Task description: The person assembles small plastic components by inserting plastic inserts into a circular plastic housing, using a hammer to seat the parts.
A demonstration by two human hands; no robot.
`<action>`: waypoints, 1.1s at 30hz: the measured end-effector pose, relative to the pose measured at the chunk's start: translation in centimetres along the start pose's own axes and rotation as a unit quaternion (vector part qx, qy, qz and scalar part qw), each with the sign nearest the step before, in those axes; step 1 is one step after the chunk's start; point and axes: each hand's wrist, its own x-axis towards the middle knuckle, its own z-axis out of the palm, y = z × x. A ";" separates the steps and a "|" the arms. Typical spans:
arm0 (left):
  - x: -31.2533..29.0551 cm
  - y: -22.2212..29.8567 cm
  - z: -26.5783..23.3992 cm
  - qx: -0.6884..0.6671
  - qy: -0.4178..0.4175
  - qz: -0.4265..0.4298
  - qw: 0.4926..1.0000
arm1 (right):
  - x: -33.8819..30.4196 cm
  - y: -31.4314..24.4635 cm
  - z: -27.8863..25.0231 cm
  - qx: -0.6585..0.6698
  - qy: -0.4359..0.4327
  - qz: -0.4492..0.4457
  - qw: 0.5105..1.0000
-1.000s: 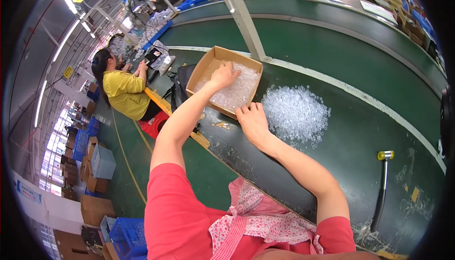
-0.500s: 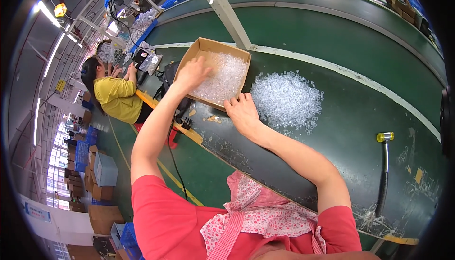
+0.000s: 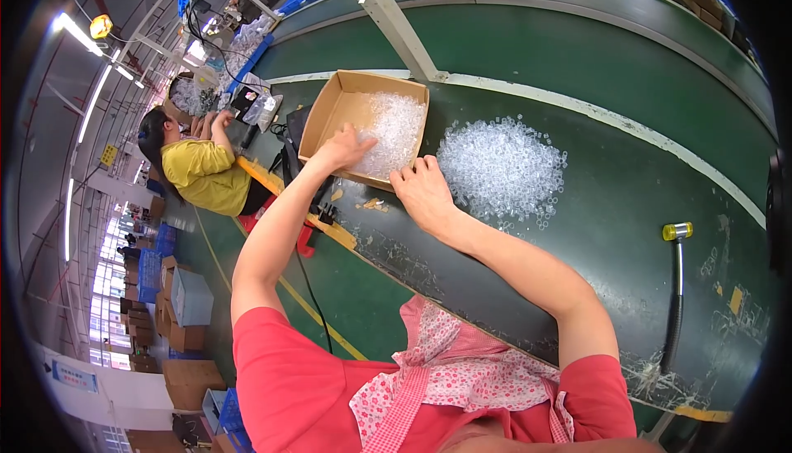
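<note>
A shallow brown cardboard box (image 3: 336, 112) rests on the dark worktable, with small clear plastic pieces (image 3: 398, 123) heaped along its right side and bare cardboard on its left. Inside it, my left hand (image 3: 345, 149) reaches in over the near left edge, its fingers stretched out against the edge of the heap. Over the near right corner of the box, my right hand (image 3: 424, 195) hooks its fingers on the rim and grips it. To the right of the box lies a loose pile of small clear ring-like pieces (image 3: 502, 166), apart from my right hand.
A mallet (image 3: 676, 288) with a yellow head and black handle lies on the table (image 3: 577, 230) at the right. A white metal post (image 3: 388, 20) rises behind the box. Beyond runs a green conveyor (image 3: 561, 49). At the left, a co-worker in a yellow top (image 3: 202, 174) sits at the same bench.
My left hand has drawn nearer to me within the box. The pieces under it have shifted right, baring the box's left floor. My right hand keeps its hold on the rim.
</note>
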 end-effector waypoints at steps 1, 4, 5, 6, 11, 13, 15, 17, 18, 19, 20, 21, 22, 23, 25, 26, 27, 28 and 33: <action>0.1 0.4 0.3 -0.024 0.006 0.021 0.999 | 0.0 0.0 0.0 -0.002 0.000 -0.002 1.000; 0.6 0.9 0.7 -0.072 0.029 0.072 0.994 | 0.0 -0.5 0.0 -0.002 0.004 -0.005 1.000; 0.6 1.2 0.7 -0.072 0.029 0.072 0.994 | 0.0 -0.6 -0.1 -0.003 0.009 -0.005 1.000; 0.6 1.5 0.7 -0.075 0.025 0.084 0.993 | 0.0 -0.7 -0.2 -0.003 0.008 -0.005 1.000; -0.3 4.0 -0.9 -0.107 -0.024 0.124 0.986 | 0.0 -0.5 -0.1 -0.014 0.023 -0.003 1.000; -0.5 4.3 -1.3 -0.078 0.022 0.140 0.987 | 0.1 -0.5 0.1 -0.011 0.015 -0.001 1.000; 0.5 3.1 -1.7 -0.100 0.040 0.131 0.986 | 0.2 -0.7 0.0 -0.008 0.010 -0.001 1.000; 2.6 2.0 -1.5 -0.100 0.096 0.120 0.983 | 0.3 -0.6 0.2 -0.009 0.012 -0.001 1.000; 3.6 1.6 -1.0 -0.099 0.096 0.120 0.983 | 0.3 -0.6 0.1 -0.009 0.013 -0.001 1.000; 4.7 1.3 -0.4 -0.093 0.147 0.116 0.978 | 0.2 -0.6 0.0 -0.011 0.014 -0.002 1.000; 6.0 1.0 0.4 -0.086 0.197 0.114 0.970 | 0.2 -0.4 0.0 -0.013 0.015 -0.002 1.000; 7.5 0.5 1.2 -0.085 0.197 0.114 0.970 | 0.2 -0.5 0.0 -0.013 0.017 -0.002 1.000; 8.9 -0.2 2.1 -0.111 0.215 0.109 0.964 | 0.4 -0.8 0.2 -0.012 0.020 -0.008 1.000; 9.6 0.0 2.4 -0.138 0.231 0.110 0.957 | 0.4 -0.8 0.2 -0.015 0.022 -0.010 1.000; 10.9 0.5 3.3 -0.177 0.230 0.091 0.953 | 0.5 -1.1 0.3 -0.016 0.022 -0.014 1.000; 11.2 1.6 3.5 -0.218 0.225 0.073 0.947 | 0.5 -1.0 0.4 -0.018 0.019 -0.016 1.000; 11.5 2.3 3.6 -0.218 0.225 0.076 0.947 | 0.6 -1.0 0.5 -0.014 0.019 -0.014 1.000; 11.6 2.9 3.7 -0.240 0.190 0.082 0.948 | 0.5 -1.0 0.6 -0.015 0.019 -0.012 1.000; 9.5 6.4 3.3 -0.275 0.112 0.111 0.948 | 0.5 -0.7 0.6 -0.019 0.021 -0.016 0.999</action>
